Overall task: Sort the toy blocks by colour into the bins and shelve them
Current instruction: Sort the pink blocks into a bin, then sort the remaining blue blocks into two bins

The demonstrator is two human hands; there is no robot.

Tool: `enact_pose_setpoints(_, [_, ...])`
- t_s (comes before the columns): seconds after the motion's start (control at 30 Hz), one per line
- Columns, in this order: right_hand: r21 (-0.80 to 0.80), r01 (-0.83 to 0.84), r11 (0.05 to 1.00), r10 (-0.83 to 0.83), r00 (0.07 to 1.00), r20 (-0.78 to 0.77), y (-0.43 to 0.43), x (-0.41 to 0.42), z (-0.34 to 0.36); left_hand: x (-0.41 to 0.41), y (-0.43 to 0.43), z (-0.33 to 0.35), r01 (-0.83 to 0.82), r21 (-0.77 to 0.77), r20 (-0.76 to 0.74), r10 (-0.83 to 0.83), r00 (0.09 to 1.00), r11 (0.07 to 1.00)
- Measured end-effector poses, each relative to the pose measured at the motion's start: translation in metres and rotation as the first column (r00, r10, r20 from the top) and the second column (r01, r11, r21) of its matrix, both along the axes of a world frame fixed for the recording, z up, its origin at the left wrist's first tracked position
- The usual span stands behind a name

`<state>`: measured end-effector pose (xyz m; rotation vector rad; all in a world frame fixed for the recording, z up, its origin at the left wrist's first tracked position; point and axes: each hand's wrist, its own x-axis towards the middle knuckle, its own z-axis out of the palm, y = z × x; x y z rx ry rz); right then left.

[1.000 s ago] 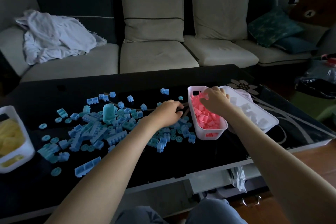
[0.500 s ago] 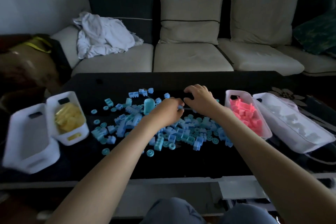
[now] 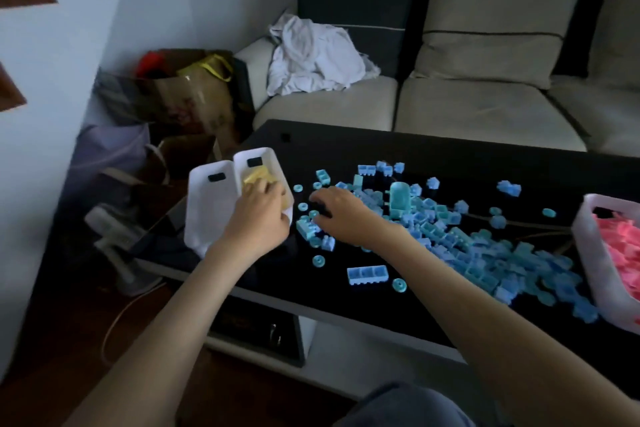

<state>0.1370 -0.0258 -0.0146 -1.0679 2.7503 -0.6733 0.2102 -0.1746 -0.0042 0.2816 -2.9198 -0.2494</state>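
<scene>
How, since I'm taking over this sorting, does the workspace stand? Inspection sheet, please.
Surface: glossy black coffee table, blocks scattered on it.
Job's things: loose blue plastic toy blocks heaped mid-table; white plastic bin of yellow blocks at left edge; second white plastic bin beside it, no blocks visible; white plastic bin of pink blocks at right.
Clutter: crumpled white cloth on beige fabric sofa.
Hands: left hand over the yellow blocks; right hand on the blue blocks; grips unclear.
Cables: pale cable on floor, left.
Surroundings: brown paper bag, white floor fan.
</scene>
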Motion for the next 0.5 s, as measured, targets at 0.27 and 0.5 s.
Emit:
enact_pose_setpoints(0.27, [0.003, -0.111, 0.994, 0.111, 0.991, 0.072, -0.052, 0.023, -0.019, 0.035, -0.054, -0.002, -0.083, -0.111, 0.285, 0.112, 0.952, 0.990])
enact_pose_setpoints(0.5, [-0.013, -0.095, 0.995, 0.096, 0.992, 0.086, -0.060, 0.019, -0.019, 0.031, -0.056, -0.006, -0.060, -0.104, 0.203, 0.080, 0.976, 0.993])
